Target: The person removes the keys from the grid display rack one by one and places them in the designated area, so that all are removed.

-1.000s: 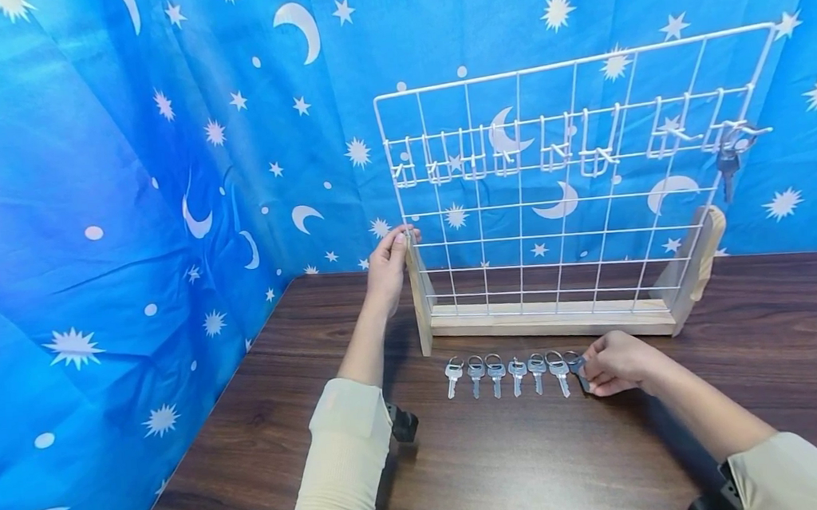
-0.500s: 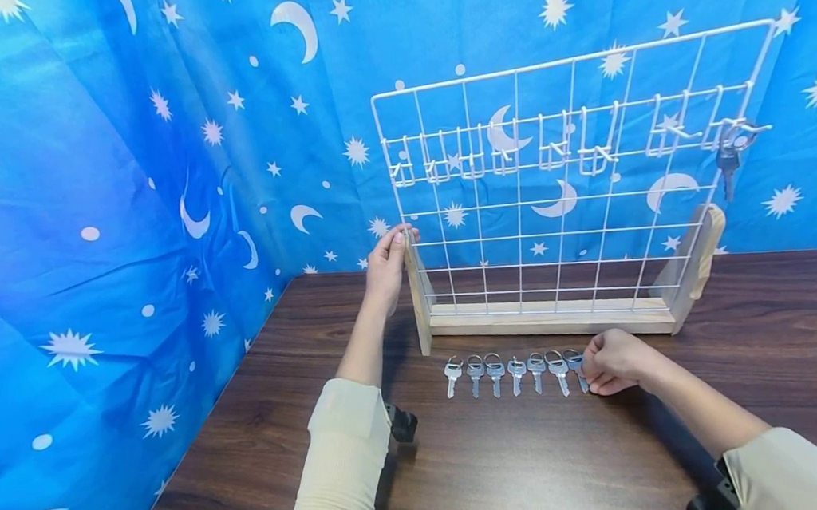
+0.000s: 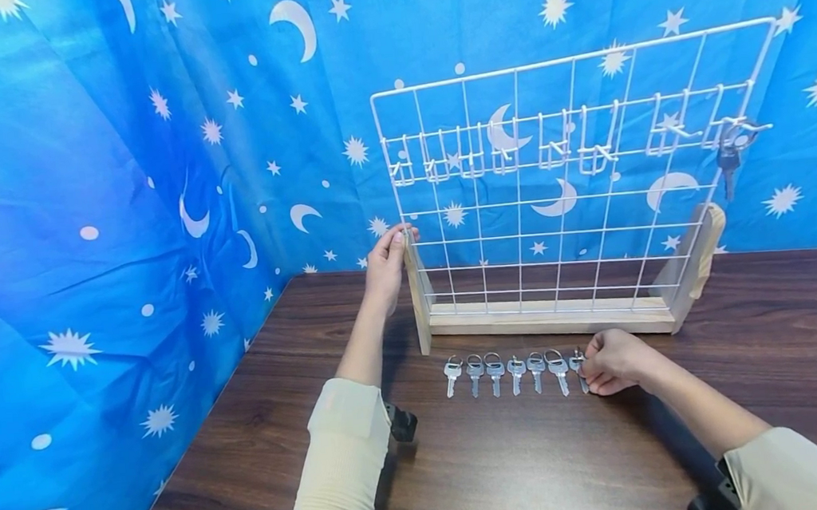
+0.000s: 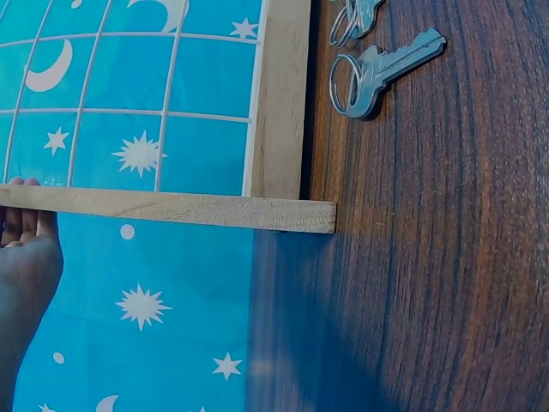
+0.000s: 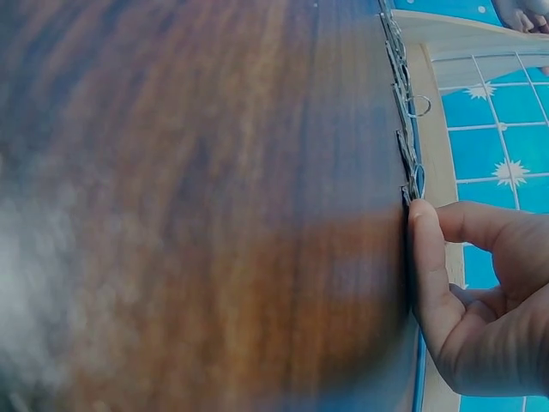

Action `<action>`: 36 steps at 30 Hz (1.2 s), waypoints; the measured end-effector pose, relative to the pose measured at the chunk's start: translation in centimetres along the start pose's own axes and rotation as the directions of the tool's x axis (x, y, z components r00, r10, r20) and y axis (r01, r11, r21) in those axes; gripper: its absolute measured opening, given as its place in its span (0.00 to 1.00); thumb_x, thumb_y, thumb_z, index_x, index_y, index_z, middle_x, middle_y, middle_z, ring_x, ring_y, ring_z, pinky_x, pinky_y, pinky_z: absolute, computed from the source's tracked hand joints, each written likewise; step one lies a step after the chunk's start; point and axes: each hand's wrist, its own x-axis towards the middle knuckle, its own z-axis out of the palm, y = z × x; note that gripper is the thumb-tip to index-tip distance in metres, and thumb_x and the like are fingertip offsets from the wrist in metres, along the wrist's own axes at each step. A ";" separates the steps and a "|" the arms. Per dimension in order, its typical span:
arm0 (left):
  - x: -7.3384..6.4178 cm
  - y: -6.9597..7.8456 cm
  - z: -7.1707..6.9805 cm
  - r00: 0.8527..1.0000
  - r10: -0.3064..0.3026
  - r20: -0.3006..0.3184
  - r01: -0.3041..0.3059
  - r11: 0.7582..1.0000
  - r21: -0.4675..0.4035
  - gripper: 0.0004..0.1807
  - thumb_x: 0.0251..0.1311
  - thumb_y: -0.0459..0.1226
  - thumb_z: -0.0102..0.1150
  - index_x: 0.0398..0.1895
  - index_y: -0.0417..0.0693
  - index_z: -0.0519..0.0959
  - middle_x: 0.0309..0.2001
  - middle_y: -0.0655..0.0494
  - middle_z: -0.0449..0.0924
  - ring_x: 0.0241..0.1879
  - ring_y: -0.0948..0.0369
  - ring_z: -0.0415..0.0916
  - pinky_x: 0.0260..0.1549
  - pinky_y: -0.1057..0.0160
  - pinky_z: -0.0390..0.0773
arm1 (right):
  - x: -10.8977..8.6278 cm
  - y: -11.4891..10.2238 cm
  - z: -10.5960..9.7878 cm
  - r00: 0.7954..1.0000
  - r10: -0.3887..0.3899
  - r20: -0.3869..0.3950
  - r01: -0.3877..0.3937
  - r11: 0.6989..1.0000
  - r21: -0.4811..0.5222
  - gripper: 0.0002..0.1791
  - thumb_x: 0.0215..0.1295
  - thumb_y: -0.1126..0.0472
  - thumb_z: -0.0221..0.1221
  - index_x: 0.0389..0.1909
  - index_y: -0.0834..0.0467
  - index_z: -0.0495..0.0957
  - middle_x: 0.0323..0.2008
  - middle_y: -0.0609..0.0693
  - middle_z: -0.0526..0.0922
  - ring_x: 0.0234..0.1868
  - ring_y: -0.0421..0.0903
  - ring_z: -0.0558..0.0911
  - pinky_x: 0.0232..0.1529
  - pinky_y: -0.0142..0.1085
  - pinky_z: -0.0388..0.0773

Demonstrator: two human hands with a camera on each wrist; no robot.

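My left hand (image 3: 386, 269) grips the top of the left wooden side (image 3: 421, 306) of a white wire grid rack (image 3: 520, 237). In the left wrist view its fingers (image 4: 28, 221) lie against that wooden piece. On the table in front of the rack, a row of several silver keys (image 3: 516, 370) with rings lies side by side. At the row's right end my right hand (image 3: 617, 360) pinches a key (image 3: 576, 363), partly hidden by the fingers. The right wrist view shows thumb and forefinger together there. Small hooks (image 3: 597, 156) line the grid's upper part.
A darker bunch of keys (image 3: 729, 158) hangs from the rightmost hook. The rack's wooden base (image 3: 550, 320) stands on the brown wooden table (image 3: 483, 473). Behind and to the left hangs a blue cloth (image 3: 127, 253) with moons and stars.
The ring of the rightmost key, lying flat before, now looks turned up in my right fingers. That key has shifted only slightly. My left hand stays where it was.
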 end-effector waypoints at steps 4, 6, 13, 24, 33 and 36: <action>0.0 0.0 0.0 1.000 0.006 -0.001 -0.006 1.000 0.003 0.19 0.71 0.38 0.40 0.57 0.32 0.69 0.52 0.40 0.75 0.54 0.53 0.72 0.55 0.62 0.69 | -0.3 0.0 0.0 1.000 -0.012 0.011 0.012 1.000 -0.020 0.09 0.53 0.75 0.53 0.27 0.66 0.62 0.17 0.53 0.74 0.16 0.40 0.77 0.20 0.30 0.77; 0.0 -0.1 0.0 1.000 0.007 0.000 -0.007 1.000 0.001 0.19 0.71 0.37 0.40 0.57 0.31 0.69 0.52 0.40 0.75 0.54 0.53 0.72 0.55 0.62 0.69 | -0.6 -0.1 -0.2 1.000 -0.022 0.021 0.023 0.999 -0.046 0.08 0.54 0.75 0.53 0.27 0.66 0.62 0.17 0.53 0.74 0.17 0.40 0.77 0.20 0.31 0.78; 0.0 -0.2 0.0 1.000 0.012 0.001 -0.012 1.000 -0.002 0.19 0.71 0.37 0.40 0.57 0.32 0.70 0.52 0.40 0.75 0.54 0.53 0.72 0.55 0.62 0.69 | -2.2 -1.0 -2.7 0.986 -0.152 -0.064 0.138 0.975 -0.176 0.08 0.62 0.70 0.51 0.28 0.72 0.69 0.19 0.54 0.77 0.19 0.46 0.79 0.24 0.39 0.81; 0.2 -0.1 -0.1 1.000 -0.002 0.015 0.002 1.000 -0.010 0.20 0.71 0.38 0.40 0.58 0.33 0.69 0.54 0.38 0.73 0.55 0.51 0.71 0.56 0.61 0.68 | -7.7 -6.0 -8.0 0.696 -0.381 -0.609 0.238 0.922 -0.304 0.22 0.70 0.51 0.47 0.41 0.69 0.74 0.15 0.39 0.78 0.15 0.34 0.78 0.16 0.27 0.76; 0.0 0.1 0.0 1.000 -0.005 0.005 0.005 1.000 0.000 0.20 0.71 0.39 0.40 0.57 0.34 0.70 0.53 0.40 0.74 0.55 0.52 0.71 0.56 0.61 0.69 | -9.1 -9.5 -9.7 0.389 -0.332 -0.859 0.408 0.899 -0.162 0.03 0.66 0.55 0.54 0.32 0.45 0.73 0.22 0.32 0.73 0.21 0.26 0.74 0.22 0.15 0.69; -0.1 0.1 0.0 1.000 -0.007 0.007 0.007 1.000 0.001 0.20 0.71 0.39 0.41 0.57 0.35 0.70 0.53 0.41 0.75 0.55 0.53 0.72 0.55 0.61 0.69 | -9.0 -10.0 -10.3 0.388 -0.337 -0.858 0.352 0.914 -0.200 0.03 0.65 0.54 0.55 0.38 0.43 0.72 0.28 0.32 0.71 0.28 0.25 0.71 0.29 0.15 0.66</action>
